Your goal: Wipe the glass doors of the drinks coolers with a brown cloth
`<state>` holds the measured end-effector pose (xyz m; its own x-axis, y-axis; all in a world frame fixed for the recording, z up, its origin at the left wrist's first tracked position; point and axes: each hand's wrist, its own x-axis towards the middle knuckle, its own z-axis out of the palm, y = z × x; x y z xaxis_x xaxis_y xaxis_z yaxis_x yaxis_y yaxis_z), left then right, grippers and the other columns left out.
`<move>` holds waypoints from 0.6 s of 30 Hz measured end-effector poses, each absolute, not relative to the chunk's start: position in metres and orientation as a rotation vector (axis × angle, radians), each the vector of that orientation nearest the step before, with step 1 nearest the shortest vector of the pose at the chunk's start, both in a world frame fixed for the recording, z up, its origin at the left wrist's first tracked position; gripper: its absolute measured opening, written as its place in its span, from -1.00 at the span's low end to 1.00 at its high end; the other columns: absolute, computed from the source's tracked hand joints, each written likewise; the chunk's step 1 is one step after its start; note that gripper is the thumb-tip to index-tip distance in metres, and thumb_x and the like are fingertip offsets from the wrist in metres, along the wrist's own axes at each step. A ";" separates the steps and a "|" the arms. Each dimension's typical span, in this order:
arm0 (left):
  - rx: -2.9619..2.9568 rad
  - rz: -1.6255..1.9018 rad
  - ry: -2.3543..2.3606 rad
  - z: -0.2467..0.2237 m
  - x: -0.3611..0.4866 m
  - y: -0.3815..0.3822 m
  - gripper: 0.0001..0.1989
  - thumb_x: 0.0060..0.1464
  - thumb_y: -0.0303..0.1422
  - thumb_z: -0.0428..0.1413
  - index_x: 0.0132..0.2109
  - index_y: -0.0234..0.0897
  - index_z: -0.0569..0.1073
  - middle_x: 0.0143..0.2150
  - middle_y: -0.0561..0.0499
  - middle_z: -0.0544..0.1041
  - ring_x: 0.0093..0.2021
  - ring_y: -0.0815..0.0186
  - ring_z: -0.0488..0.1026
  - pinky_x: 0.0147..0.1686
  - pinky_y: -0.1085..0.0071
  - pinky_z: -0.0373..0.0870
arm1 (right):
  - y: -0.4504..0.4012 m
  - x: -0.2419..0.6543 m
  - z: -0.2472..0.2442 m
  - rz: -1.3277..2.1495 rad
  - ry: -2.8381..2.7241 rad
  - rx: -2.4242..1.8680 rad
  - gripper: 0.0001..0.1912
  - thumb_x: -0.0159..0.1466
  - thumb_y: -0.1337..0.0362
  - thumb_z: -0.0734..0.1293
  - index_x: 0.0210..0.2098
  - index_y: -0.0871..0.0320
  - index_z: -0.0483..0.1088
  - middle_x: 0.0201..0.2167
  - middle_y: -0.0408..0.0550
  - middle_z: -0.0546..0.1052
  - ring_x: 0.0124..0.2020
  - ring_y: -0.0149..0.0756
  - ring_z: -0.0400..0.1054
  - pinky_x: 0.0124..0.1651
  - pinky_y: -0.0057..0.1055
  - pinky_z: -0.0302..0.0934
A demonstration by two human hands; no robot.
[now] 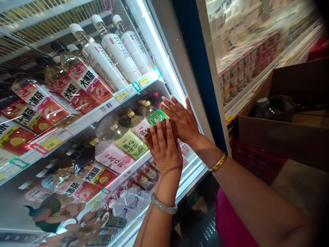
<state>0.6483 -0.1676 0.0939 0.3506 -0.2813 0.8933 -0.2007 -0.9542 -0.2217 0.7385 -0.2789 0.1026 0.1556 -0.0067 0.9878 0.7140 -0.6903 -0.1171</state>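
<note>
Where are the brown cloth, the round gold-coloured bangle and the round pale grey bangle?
Brown cloth [175,130]: head view, strip showing between left hand [166,151] and right hand [183,120].
Round gold-coloured bangle [219,164]: head view, middle of its band.
Round pale grey bangle [162,206]: head view, middle of its band.

Both forearms are bare: the left [154,230], the right [254,193]. Above the left hand [166,151], the wrist wears a smooth, rounded, pale grey bangle [163,206] with a soft shine, fairly thick. Behind the right hand [183,120] sits a polished gold-coloured bangle [218,164], wide and gleaming. Beneath the right forearm shows part of a plain, deep magenta garment [231,223], its surface smooth and its upper edge curved.
</note>
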 end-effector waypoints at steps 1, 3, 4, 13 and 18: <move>-2.521 -1.693 0.447 0.093 0.649 -0.169 -0.36 0.32 -0.33 0.06 0.48 -0.25 0.17 0.49 -0.23 0.18 0.58 0.11 -0.18 0.53 -0.03 -0.30 | -0.281 0.739 0.102 -1.548 -0.667 -1.861 -0.48 0.54 0.19 0.02 0.45 -0.16 0.07 0.43 -0.26 0.23 0.52 -0.39 -0.08 0.61 -0.05 -0.49; -2.572 -1.681 0.453 0.106 0.651 -0.173 -0.36 0.30 -0.35 0.07 0.47 -0.23 0.19 0.51 -0.20 0.14 0.58 0.10 -0.19 0.53 -0.03 -0.27 | -0.284 0.740 0.102 -1.509 -0.629 -1.849 -0.48 0.53 0.21 0.01 0.45 -0.18 0.07 0.44 -0.27 0.22 0.52 -0.37 -0.06 0.61 -0.02 -0.46; -2.603 -1.680 0.473 0.119 0.652 -0.175 -0.35 0.29 -0.37 0.08 0.47 -0.22 0.19 0.53 -0.17 0.10 0.58 0.10 -0.20 0.53 -0.03 -0.27 | -0.286 0.741 0.102 -1.513 -0.608 -1.835 -0.48 0.53 0.23 0.02 0.44 -0.18 0.08 0.44 -0.27 0.23 0.52 -0.35 -0.06 0.61 0.01 -0.46; -2.675 -1.698 0.412 0.111 0.665 -0.196 -0.39 0.35 -0.36 0.01 0.48 -0.22 0.16 0.54 -0.15 0.08 0.58 0.10 -0.21 0.52 -0.06 -0.43 | -0.297 0.747 0.103 -1.508 -0.573 -1.893 -0.53 0.54 0.16 0.05 0.40 -0.16 0.19 0.43 -0.27 0.24 0.53 -0.29 -0.07 0.60 0.09 -0.50; -2.670 -1.651 0.449 0.088 0.670 -0.200 -0.39 0.36 -0.38 -0.01 0.50 -0.21 0.13 0.53 -0.15 0.11 0.58 0.14 -0.25 0.53 -0.04 -0.37 | -0.306 0.748 0.102 -1.458 -0.568 -1.927 -0.52 0.54 0.10 0.05 0.40 -0.13 0.19 0.43 -0.22 0.25 0.53 -0.26 -0.06 0.60 0.10 -0.50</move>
